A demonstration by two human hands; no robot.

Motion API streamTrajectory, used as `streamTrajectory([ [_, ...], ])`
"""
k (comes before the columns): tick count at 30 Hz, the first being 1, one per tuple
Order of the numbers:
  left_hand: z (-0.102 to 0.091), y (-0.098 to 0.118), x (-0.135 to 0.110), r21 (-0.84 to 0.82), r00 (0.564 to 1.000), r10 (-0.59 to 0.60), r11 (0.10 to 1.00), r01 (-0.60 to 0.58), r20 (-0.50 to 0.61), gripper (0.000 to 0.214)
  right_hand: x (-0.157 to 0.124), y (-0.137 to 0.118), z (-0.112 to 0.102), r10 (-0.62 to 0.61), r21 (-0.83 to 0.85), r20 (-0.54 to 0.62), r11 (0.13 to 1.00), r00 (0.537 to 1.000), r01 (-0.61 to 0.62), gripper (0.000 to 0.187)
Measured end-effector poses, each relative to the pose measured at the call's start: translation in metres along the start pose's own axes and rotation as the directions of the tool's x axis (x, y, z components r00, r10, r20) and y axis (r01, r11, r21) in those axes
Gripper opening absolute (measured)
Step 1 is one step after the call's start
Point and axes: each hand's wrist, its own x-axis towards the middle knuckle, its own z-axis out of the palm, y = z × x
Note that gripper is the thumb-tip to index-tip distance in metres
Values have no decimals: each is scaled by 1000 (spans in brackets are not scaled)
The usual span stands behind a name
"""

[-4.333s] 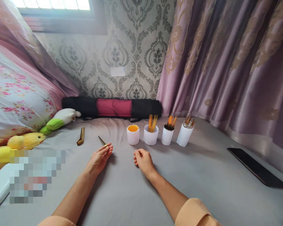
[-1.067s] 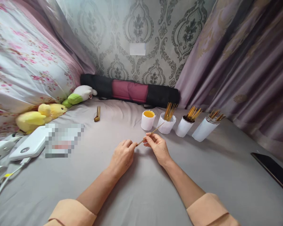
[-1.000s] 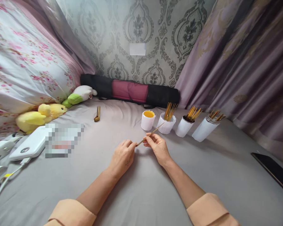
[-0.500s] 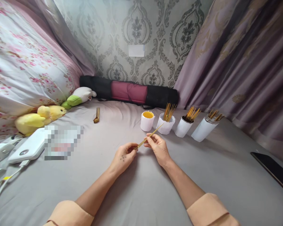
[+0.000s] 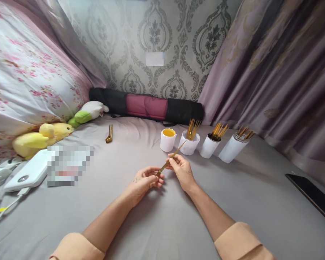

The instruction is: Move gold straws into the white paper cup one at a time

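Observation:
A slim pair of gold tweezers (image 5: pixel 164 166) slants up to the right between my hands, its pointed end uppermost. My right hand (image 5: pixel 182 169) pinches its middle between thumb and fingers. At the lower end, the thumb and fingers of my left hand (image 5: pixel 144 184) touch the tool, with the other fingers loosely curled. Just beyond the tip stands a wide white-wrapped cup (image 5: pixel 189 147) of upright gold tools. To its left is a white-wrapped cup with a yellow inside (image 5: pixel 168 141), and to its right a narrower white-wrapped cup (image 5: pixel 209 148) holding more gold tools.
A leaning white-wrapped jar (image 5: pixel 233 150) of gold tools ends the row. Gold tweezers (image 5: pixel 109 133) lie at the back left. A black phone (image 5: pixel 311 198) rests at right, a white power bank (image 5: pixel 31 173) at left. Plush toys (image 5: pixel 56 131) and a rolled bag (image 5: pixel 146 105) line the back.
My left hand's fingers have loosened and spread around the tool's lower end, and the hand has turned slightly. My right hand keeps its pinch. The view has shifted slightly.

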Motion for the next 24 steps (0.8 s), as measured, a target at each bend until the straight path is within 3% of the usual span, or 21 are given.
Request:
streamTrajectory([
  [13,-5,-1,0,-149,996,-51,987,62,78,31,2,1,-4,-18,6,5,1000,1000,18,24],
  [24,-5,-4,1,-155,992,-75,984,90,101,32,-1,-1,-5,-16,9,25,1000,1000,16,27],
])
